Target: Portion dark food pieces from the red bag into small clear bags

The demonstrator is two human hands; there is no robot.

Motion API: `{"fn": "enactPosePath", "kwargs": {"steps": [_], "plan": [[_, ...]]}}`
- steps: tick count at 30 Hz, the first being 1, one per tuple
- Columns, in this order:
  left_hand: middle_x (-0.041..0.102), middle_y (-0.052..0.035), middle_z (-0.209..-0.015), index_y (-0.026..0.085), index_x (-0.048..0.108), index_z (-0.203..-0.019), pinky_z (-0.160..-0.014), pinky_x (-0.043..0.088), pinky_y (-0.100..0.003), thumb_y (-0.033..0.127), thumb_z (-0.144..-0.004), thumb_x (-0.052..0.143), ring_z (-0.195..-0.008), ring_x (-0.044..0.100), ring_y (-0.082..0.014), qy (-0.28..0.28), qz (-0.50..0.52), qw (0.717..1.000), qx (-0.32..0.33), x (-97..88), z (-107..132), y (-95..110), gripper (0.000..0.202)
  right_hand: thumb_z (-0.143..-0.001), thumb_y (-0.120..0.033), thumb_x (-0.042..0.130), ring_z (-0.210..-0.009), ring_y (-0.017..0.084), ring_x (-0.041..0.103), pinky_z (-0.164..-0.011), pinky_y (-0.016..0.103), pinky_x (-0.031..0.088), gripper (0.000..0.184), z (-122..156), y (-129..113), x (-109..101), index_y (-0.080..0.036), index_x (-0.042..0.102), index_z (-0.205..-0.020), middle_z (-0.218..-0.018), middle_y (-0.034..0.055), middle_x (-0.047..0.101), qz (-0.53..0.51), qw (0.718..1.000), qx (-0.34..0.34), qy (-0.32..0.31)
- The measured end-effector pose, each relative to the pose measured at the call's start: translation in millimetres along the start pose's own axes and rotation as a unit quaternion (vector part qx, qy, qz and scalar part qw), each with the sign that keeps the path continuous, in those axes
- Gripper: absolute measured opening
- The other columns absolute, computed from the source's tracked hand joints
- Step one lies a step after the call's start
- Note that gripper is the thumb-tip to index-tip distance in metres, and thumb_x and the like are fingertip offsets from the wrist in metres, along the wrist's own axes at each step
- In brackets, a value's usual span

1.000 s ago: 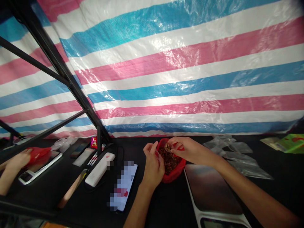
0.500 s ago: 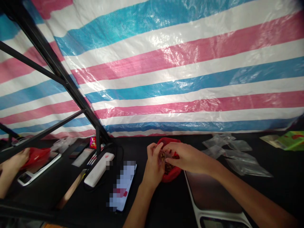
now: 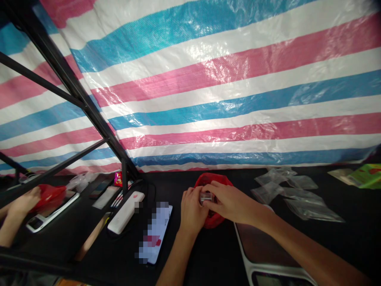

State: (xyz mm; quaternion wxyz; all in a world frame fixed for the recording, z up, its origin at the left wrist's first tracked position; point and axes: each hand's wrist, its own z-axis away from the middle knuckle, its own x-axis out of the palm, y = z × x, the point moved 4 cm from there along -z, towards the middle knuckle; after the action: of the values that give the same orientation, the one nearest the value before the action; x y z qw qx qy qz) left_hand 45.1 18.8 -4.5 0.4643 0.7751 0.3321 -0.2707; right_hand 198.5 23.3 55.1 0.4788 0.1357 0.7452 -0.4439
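Over a red plastic bag (image 3: 216, 221), my left hand (image 3: 192, 210) and my right hand (image 3: 228, 200) meet with their fingertips close together. Between them is a small clear plastic bag (image 3: 206, 197), gripped from both sides. Fingers cover most of it, so what is inside is hard to make out. The red bag lies open on the black table, its rim showing behind and below my hands. Under my right forearm is a scale (image 3: 264, 242) with a dark plate and a silver edge.
Several clear zip bags (image 3: 312, 204) lie at the right, with a green packet (image 3: 367, 176) beyond. A phone (image 3: 156, 234) and a white power strip (image 3: 126, 212) lie left. Past a black metal frame (image 3: 86, 107), another person's hands (image 3: 26, 202) touch a red bag (image 3: 52, 196).
My hands have turned the clear bag, and a flat clear side now shows between the fingers. My right hand has shifted slightly down and right. The view has moved a little.
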Motion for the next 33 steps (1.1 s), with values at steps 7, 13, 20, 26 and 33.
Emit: {"fn": "enactPosePath", "kwargs": {"steps": [7,13,20,26,33], "plan": [[0.072,-0.0075,-0.123,0.023,0.062,-0.13,-0.1,0.051,-0.045,0.018,-0.087,0.071,-0.11,0.066,-0.0272,-0.046,0.097,0.994,0.031,2.0,-1,1,0.045,-0.094,-0.015,0.064,-0.097,0.022,0.065,-0.087,0.034,0.051,0.034,0,5,-3,-0.026,0.068,-0.126,-0.116,0.0058,0.061,0.043,0.998,-0.031,0.017],[0.073,-0.0069,-0.127,0.025,0.063,-0.131,-0.104,0.048,-0.046,0.025,-0.09,0.075,-0.116,0.066,-0.0284,-0.06,0.105,0.992,0.042,-0.4,-3,1,0.042,-0.09,-0.007,0.063,-0.11,0.022,0.063,-0.1,0.034,0.049,0.039,3,2,-10,-0.025,0.064,-0.125,-0.121,0.006,0.061,-0.016,0.995,-0.093,0.023],[0.073,-0.0067,-0.115,0.023,0.067,-0.125,-0.094,0.05,-0.041,0.025,-0.094,0.07,-0.103,0.066,-0.0257,-0.049,0.092,0.993,0.05,-3.7,-1,3,0.031,-0.09,-0.026,0.072,-0.081,0.019,0.066,-0.072,0.029,0.047,0.018,-1,10,-15,-0.022,0.065,-0.106,-0.098,0.0026,0.071,-0.056,0.997,-0.046,0.015],[0.071,-0.0095,-0.114,0.019,0.063,-0.126,-0.092,0.05,-0.042,0.03,-0.096,0.067,-0.102,0.063,-0.0267,-0.039,0.074,0.995,0.059,-5.2,0,7,0.032,-0.096,-0.036,0.066,-0.077,0.02,0.069,-0.068,0.028,0.042,0.016,-1,8,-11,-0.023,0.063,-0.105,-0.085,-0.0004,0.075,-0.046,0.999,0.0,0.029],[0.066,-0.0139,-0.132,0.018,0.056,-0.139,-0.105,0.049,-0.046,0.026,-0.1,0.058,-0.12,0.062,-0.0274,-0.001,0.123,0.991,0.043,4.7,4,-2,0.039,-0.092,-0.028,0.071,-0.089,0.021,0.07,-0.078,0.029,0.048,0.023,-2,7,-18,-0.025,0.068,-0.114,-0.098,0.0005,0.075,-0.063,0.997,-0.027,0.046]]}}
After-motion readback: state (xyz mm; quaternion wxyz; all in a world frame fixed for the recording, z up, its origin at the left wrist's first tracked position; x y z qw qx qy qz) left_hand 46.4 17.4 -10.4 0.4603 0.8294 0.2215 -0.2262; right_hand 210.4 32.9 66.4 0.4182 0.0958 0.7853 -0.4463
